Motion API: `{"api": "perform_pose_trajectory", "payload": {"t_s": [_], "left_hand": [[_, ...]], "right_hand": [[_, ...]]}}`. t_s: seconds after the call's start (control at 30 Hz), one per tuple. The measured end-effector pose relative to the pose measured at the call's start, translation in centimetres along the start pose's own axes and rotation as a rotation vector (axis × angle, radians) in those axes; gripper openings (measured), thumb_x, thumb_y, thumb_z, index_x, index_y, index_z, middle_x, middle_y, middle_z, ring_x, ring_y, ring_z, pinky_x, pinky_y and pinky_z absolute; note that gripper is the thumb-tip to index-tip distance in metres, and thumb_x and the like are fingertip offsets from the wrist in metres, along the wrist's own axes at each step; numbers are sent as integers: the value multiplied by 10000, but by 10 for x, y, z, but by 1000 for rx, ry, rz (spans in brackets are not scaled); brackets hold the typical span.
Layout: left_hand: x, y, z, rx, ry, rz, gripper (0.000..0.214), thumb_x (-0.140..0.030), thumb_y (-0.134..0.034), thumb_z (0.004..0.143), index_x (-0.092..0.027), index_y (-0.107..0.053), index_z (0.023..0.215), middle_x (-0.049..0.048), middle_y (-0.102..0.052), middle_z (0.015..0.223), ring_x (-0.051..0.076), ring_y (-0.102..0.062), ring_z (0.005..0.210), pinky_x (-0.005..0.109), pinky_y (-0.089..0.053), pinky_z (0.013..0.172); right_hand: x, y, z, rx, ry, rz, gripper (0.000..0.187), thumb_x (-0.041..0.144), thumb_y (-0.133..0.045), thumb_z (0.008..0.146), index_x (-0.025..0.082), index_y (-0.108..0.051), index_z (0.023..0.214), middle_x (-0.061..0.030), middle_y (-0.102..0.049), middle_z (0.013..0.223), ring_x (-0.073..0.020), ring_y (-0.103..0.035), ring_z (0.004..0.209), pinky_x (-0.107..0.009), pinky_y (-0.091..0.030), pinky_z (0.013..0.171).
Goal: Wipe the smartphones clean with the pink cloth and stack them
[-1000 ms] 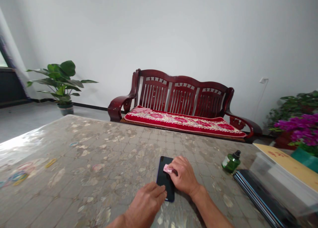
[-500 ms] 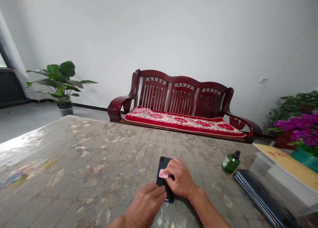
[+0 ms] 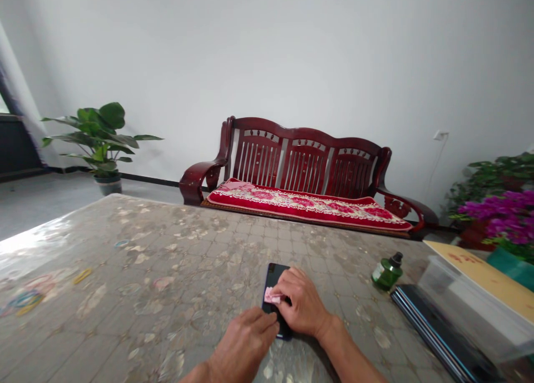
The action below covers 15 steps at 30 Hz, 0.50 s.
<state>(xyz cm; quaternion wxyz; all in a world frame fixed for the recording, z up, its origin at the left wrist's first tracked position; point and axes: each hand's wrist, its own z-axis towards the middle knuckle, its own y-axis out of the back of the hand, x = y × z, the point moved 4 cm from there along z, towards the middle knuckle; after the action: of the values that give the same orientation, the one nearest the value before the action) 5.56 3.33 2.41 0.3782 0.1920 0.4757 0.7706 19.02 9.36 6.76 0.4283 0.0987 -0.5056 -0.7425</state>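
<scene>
A dark smartphone (image 3: 273,273) lies flat on the patterned tablecloth (image 3: 200,277), its screen facing up. My right hand (image 3: 301,302) pinches a small pink cloth (image 3: 272,296) and presses it on the screen near the middle. At the phone's lower left, my left hand (image 3: 250,336) rests with its fingers closed together, the fingertips on the phone's edge and lower screen. The hands cover the phone's right side and part of its lower end.
To the right stand a green spray bottle (image 3: 387,272), a stack of dark phones (image 3: 442,333) and a clear plastic box (image 3: 467,305) topped by a yellow board (image 3: 479,269). Coloured rubber bands (image 3: 31,301) lie at left. A wooden bench (image 3: 306,166) stands beyond the table.
My right hand has slid the pink cloth slightly left and toward me over the screen. The left hand and the phone stay almost where they were.
</scene>
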Motion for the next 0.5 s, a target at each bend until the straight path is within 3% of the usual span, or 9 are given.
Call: {"api": "perform_pose_trajectory", "payload": {"t_s": [0.2, 0.4, 0.5], "left_hand": [[-1, 2, -1, 2, -22, -4, 130, -89, -590, 887, -176, -643, 968, 54, -715, 988, 179, -641, 810, 268, -526, 762], [-1, 4, 0, -11, -19, -3, 132, -89, -619, 864, -175, -645, 960, 47, -723, 995, 186, -640, 783, 274, -528, 731], [-1, 2, -1, -2, -17, -4, 150, -82, -630, 854, -174, -646, 971, 47, -723, 1004, 190, -639, 793, 277, -529, 735]], "right_hand": [[-22, 7, -2, -86, -173, -119, 116, 140, -619, 864, 229, -680, 823, -13, -608, 798, -186, -510, 824, -318, -361, 752], [-11, 8, -10, -21, -28, -31, 134, 106, -617, 800, 228, -672, 797, -12, -584, 765, -187, -506, 799, -321, -353, 732], [-12, 7, -10, -40, -50, -36, 133, 107, -613, 811, 227, -670, 800, -14, -589, 769, -189, -502, 800, -321, -347, 729]]}}
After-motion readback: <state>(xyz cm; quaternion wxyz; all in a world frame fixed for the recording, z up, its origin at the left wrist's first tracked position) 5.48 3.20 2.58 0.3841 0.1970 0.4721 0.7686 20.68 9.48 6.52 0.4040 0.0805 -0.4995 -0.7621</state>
